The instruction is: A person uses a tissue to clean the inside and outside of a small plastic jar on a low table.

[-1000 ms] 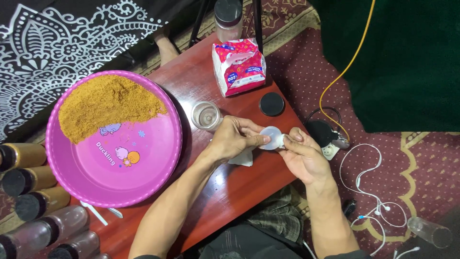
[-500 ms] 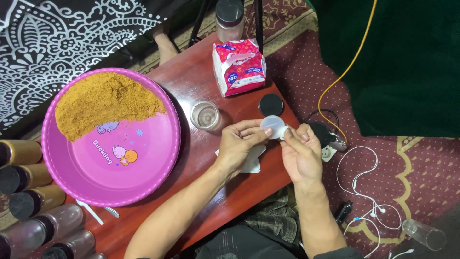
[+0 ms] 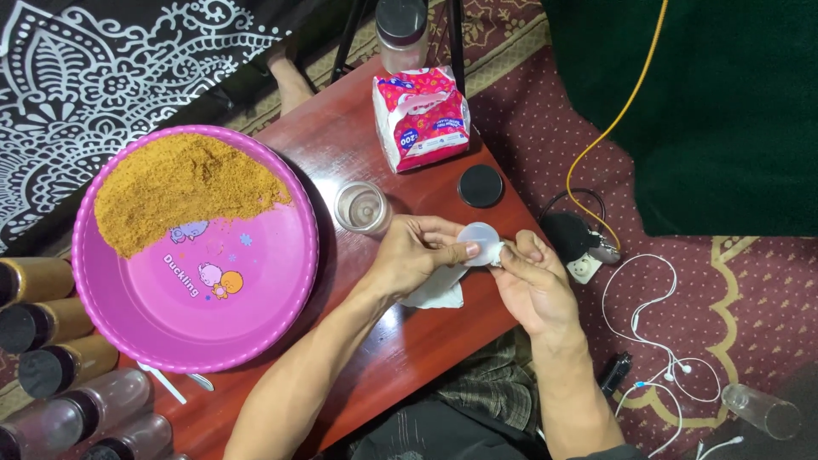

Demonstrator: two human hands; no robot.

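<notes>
My left hand [image 3: 416,254] pinches a small translucent white plastic lid [image 3: 477,235] at its edge. My right hand [image 3: 532,285] presses a bit of white tissue [image 3: 497,252] against the lid's side. Both hands hover over the right end of the red-brown low table [image 3: 341,153]. More crumpled white tissue [image 3: 436,290] lies on the table under my left wrist. An open clear jar [image 3: 361,207] stands just left of my left hand. A black round cap [image 3: 481,186] lies just above the lid.
A big pink plate [image 3: 204,298] with a heap of brown powder [image 3: 175,183] fills the table's left. A tissue packet [image 3: 422,119] and a capped jar [image 3: 402,30] stand at the back. Several capped bottles [image 3: 43,328] line the left edge. Cables, earphones [image 3: 656,341] lie on the carpet.
The view shifted slightly. My hands stayed together on the lid, with the right hand's tissue still working along its edge.
</notes>
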